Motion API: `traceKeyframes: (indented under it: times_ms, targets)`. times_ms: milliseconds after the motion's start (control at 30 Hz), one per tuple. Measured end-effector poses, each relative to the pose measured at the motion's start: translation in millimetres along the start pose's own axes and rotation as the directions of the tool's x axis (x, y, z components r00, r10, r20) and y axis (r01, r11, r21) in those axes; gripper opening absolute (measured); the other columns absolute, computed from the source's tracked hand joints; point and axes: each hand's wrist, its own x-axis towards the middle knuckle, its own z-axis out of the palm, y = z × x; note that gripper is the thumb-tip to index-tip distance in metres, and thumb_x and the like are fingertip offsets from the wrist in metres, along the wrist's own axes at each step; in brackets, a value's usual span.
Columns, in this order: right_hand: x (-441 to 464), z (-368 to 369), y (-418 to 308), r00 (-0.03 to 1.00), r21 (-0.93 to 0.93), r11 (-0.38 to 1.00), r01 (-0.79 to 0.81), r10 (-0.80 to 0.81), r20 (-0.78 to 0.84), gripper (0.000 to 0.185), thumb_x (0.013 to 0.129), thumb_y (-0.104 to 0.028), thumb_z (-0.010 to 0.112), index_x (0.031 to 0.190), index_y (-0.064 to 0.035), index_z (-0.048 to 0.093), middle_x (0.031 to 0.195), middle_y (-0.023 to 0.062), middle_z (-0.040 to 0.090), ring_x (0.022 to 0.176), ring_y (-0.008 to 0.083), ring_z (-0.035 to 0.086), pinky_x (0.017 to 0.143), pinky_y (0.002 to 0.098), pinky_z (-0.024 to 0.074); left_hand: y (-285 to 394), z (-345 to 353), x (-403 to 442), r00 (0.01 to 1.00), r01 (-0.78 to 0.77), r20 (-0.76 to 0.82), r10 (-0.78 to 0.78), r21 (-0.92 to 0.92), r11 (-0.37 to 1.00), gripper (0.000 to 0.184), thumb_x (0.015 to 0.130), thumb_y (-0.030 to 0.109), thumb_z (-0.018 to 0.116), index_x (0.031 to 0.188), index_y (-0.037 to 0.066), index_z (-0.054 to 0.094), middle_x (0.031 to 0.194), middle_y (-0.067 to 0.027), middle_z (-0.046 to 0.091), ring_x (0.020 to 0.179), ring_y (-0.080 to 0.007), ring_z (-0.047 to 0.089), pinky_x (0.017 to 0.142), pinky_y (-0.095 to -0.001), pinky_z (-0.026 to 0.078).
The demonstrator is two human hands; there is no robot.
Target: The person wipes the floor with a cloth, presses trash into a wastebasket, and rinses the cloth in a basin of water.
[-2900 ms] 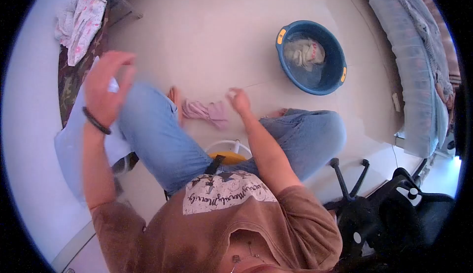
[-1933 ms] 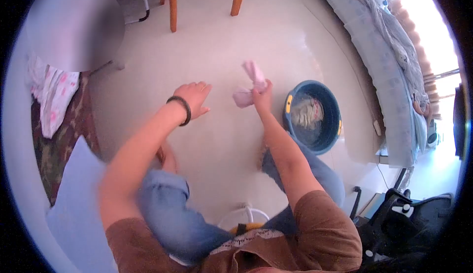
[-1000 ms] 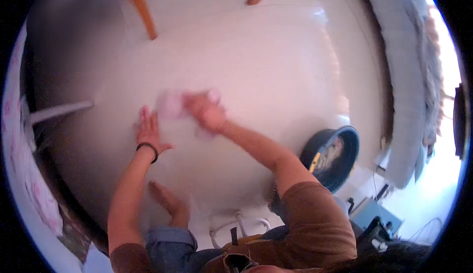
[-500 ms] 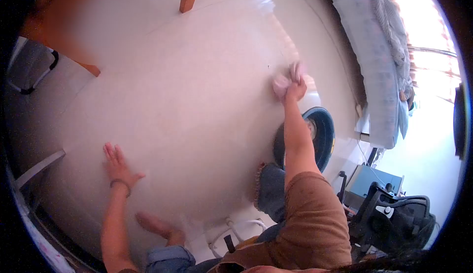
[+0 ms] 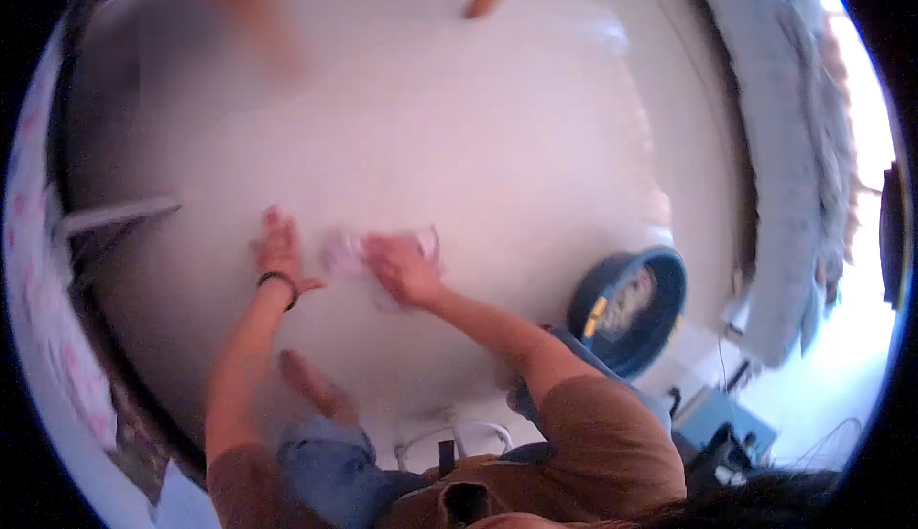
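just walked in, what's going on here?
A person is leaning over a pale floor. The right-hand grip is over a crumpled pink cloth on the floor; blur hides how firmly the fingers close on it. The left-hand grip holds nothing and looks planted open on the floor, fingers spread. A blue basin stands by the right leg, with a light-coloured cloth inside.
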Motion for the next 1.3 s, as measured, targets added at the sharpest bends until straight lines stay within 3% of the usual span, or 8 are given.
traceKeyframes:
  times_ms: [167, 267, 367, 433, 667, 933, 1033, 1300]
  targets:
    - [-7.8, 24.3, -17.0, 0.978, 0.197, 0.961, 0.195, -0.205, 0.029, 0.031, 0.088, -0.023, 0.052, 0.115, -0.0104, 0.06, 0.131, 0.0095, 0.054, 0.124, 0.0283, 0.047, 0.105, 0.0431, 0.0341, -8.6, -4.8, -17.1, 0.998, -0.039, -0.06, 0.033, -0.099, 0.994, 0.141, 0.053, 0.073, 0.073, 0.15, 0.008, -0.006, 0.154, -0.0195, -0.018, 0.144, -0.0335, -0.013, 0.108, -0.066, 0.014]
    - [2.6, -17.9, 68.9, 0.777, 0.605, 0.731, -0.316, 0.565, -0.278, 0.032, 0.092, -0.019, 0.049, 0.121, -0.0061, 0.054, 0.127, 0.0133, 0.054, 0.12, 0.0315, 0.049, 0.102, 0.0435, 0.0372, -18.4, 5.3, -19.9, 0.993, -0.072, -0.098, 0.059, -0.129, 0.989, 0.137, 0.056, 0.073, 0.071, 0.15, 0.009, -0.005, 0.155, -0.0193, -0.017, 0.144, -0.0335, -0.013, 0.106, -0.0681, 0.012]
    - [-4.5, -120.1, 169.1, 0.494, 0.176, 0.791, -0.586, 0.521, -0.696, 0.045, 0.095, -0.026, 0.05, 0.132, -0.0006, 0.045, 0.13, 0.0152, 0.05, 0.119, 0.0304, 0.049, 0.101, 0.041, 0.0388, -22.9, 4.2, -18.7, 0.991, -0.086, -0.108, 0.073, -0.115, 0.99, 0.135, 0.058, 0.074, 0.069, 0.15, 0.009, -0.004, 0.155, -0.0192, -0.016, 0.144, -0.0336, -0.013, 0.106, -0.069, 0.013]
    - [-47.0, -157.9, 249.1, 0.435, -0.248, 0.415, -0.876, 0.451, -0.779, 0.051, 0.092, -0.027, 0.055, 0.132, 0.0033, 0.043, 0.127, 0.019, 0.051, 0.117, 0.0327, 0.05, 0.101, 0.04, 0.0397, -23.3, 7.6, -15.7, 0.992, -0.084, -0.105, 0.075, -0.093, 0.992, 0.134, 0.058, 0.075, 0.067, 0.151, 0.009, -0.003, 0.155, -0.0192, -0.015, 0.144, -0.0338, -0.012, 0.105, -0.0697, 0.013]
    - [162.3, -100.1, 151.8, 0.737, -0.14, 0.821, -0.553, 0.403, -0.543, 0.049, 0.086, -0.026, 0.059, 0.125, 0.0023, 0.051, 0.136, 0.0204, 0.047, 0.13, 0.0349, 0.04, 0.109, 0.042, 0.029, -25.7, 7.5, -7.8, 0.991, -0.102, -0.09, 0.095, -0.079, 0.992, 0.134, 0.056, 0.078, 0.065, 0.151, 0.009, 0.0, 0.155, -0.0197, -0.014, 0.144, -0.0347, -0.012, 0.102, -0.0728, 0.012]
    - [228.3, 47.1, -18.1, 0.921, -0.09, 0.918, 0.387, -0.389, 0.005, 0.033, 0.075, -0.006, 0.059, 0.108, -0.0075, 0.064, 0.13, 0.0102, 0.055, 0.124, 0.0286, 0.049, 0.099, 0.0405, 0.0439, -22.4, 9.4, -14.5, 0.973, -0.122, -0.206, 0.102, -0.087, 0.989, 0.108, 0.067, 0.068, 0.065, 0.147, 0.007, 0.026, 0.156, -0.0199, 0.005, 0.144, -0.035, 0.004, 0.105, -0.0687, 0.014]
    - [172.5, 36.9, -17.0, 0.914, 0.019, 0.933, 0.359, -0.356, 0.192, 0.041, 0.08, -0.01, 0.054, 0.12, -0.0098, 0.06, 0.134, 0.0084, 0.052, 0.127, 0.0286, 0.046, 0.107, 0.0436, 0.0352, -19.1, 36.6, -24.6, 0.931, -0.304, -0.297, 0.214, -0.302, 0.904, 0.054, 0.079, 0.047, 0.063, 0.116, 0.007, 0.061, 0.129, -0.0177, 0.052, 0.122, -0.033, 0.046, 0.098, -0.0552, 0.036]
    - [183.3, -22.8, 35.7, 0.984, 0.101, 0.993, 0.057, -0.039, -0.174, 0.026, 0.09, -0.01, 0.05, 0.113, -0.0045, 0.061, 0.121, 0.0079, 0.058, 0.117, 0.0251, 0.052, 0.097, 0.0379, 0.0444, -62.9, 69.2, -45.9, 0.685, -0.33, -0.644, -0.341, -0.692, 0.642, 0.019, 0.084, 0.022, 0.059, 0.074, 0.007, 0.061, 0.075, -0.0109, 0.063, 0.072, -0.0339, 0.059, 0.067, -0.0433, 0.046]
